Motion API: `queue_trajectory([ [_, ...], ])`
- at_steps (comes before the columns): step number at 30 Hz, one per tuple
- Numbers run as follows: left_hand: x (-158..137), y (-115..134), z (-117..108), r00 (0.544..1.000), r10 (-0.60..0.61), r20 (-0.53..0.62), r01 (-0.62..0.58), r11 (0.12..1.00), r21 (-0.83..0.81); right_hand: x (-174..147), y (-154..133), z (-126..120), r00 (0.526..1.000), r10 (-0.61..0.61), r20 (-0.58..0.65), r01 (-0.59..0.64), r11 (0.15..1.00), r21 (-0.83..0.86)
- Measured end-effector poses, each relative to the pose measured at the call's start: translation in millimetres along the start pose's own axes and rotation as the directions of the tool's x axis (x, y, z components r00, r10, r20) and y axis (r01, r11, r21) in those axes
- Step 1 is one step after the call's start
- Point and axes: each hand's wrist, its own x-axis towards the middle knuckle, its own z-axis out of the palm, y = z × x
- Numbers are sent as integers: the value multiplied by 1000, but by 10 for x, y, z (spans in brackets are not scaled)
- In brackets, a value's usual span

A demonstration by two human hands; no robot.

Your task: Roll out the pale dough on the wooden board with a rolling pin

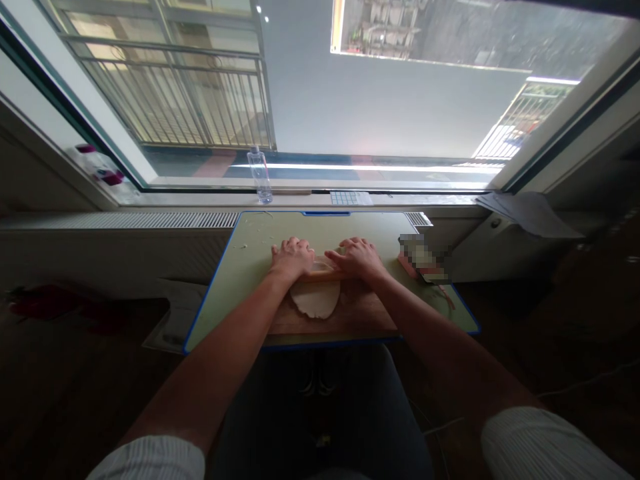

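A flattened sheet of pale dough (316,301) lies on a brown wooden board (367,313), its near edge ragged. A wooden rolling pin (323,275) lies crosswise over the dough, and its ends are hidden under my hands. On the left end rests my left hand (294,256), palm down with its fingers curled over the pin. My right hand (360,257) presses on the right end in the same way, thumb pointing inward. Some dough also shows beyond the pin, between the hands.
The board lies on a small pale-green table (240,267) with blue edging. At its right sits a pixelated object (424,260). Small scraps lie at the left. A clear bottle (260,177) and a gridded sheet (350,198) are on the windowsill; papers (530,213) lie farther right.
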Motion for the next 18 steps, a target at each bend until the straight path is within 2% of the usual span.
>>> queue_trajectory([
  [9,310,-53,72,999,-25,-31,25,1000,-13,278,36,66,1000,17,-26,-17,1000,-16],
  [18,308,-41,67,998,-40,-49,40,999,-20,271,30,51,1000,15,-4,-15,1000,-26],
])
